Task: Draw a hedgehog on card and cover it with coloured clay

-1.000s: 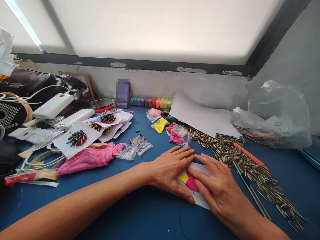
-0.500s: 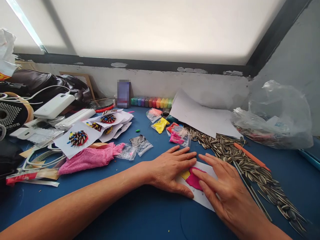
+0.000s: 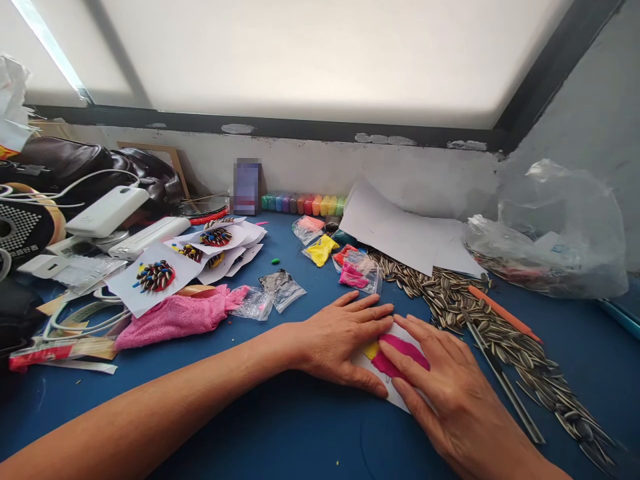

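Observation:
A small white paper card (image 3: 399, 395) lies on the blue table between my hands. Flattened magenta clay (image 3: 400, 353) covers its middle, with a patch of yellow clay (image 3: 371, 350) at its left side. Small pen marks show under the magenta. My left hand (image 3: 345, 340) is laid flat across the card's left side, fingers outstretched. Over the right part, my right hand (image 3: 440, 373) has its fingers extended, the fingertips touching the magenta clay. The hands hide much of the card's edges.
Striped sunflower seeds (image 3: 520, 353) spread along the right, with an orange stick (image 3: 503, 313) and a metal-tipped tool (image 3: 503, 380) among them. Clay packets (image 3: 357, 270) lie ahead. Seed-covered cards (image 3: 156, 277), a pink towel (image 3: 175, 323) and cables are at left; a plastic bag (image 3: 550, 233) sits far right.
My right hand's fingers have shifted slightly left and down across the magenta clay, covering more of the card's lower edge. My left hand stays in place.

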A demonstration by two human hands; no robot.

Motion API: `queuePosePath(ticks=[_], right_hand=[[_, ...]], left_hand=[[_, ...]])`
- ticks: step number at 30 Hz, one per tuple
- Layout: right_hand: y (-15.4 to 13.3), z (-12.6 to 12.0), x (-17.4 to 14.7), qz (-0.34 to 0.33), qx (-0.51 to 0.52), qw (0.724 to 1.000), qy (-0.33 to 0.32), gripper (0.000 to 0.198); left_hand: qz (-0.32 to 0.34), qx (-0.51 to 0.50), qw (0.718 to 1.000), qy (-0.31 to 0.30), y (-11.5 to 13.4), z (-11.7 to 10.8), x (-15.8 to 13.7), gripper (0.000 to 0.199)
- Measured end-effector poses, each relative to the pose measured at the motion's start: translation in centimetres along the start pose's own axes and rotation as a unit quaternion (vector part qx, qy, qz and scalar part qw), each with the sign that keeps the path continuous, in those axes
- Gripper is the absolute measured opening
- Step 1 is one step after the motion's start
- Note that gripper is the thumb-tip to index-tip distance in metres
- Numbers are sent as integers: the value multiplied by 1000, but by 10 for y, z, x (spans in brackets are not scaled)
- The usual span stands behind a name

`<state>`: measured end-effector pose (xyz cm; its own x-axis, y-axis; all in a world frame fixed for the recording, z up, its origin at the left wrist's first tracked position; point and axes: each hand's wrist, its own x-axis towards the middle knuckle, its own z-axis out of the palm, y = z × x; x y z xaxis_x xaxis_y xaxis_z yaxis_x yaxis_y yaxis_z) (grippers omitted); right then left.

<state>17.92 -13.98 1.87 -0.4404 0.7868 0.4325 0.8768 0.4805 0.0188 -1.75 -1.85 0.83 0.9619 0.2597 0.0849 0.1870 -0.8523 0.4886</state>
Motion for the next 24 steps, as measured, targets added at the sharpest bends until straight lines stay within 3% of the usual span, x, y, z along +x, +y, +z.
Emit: queuePosePath(ticks=[24], right_hand=[[-6, 0, -2, -35, 16, 999, -8, 28]], left_hand=[[7, 8, 1000, 10, 0, 2, 0, 88]])
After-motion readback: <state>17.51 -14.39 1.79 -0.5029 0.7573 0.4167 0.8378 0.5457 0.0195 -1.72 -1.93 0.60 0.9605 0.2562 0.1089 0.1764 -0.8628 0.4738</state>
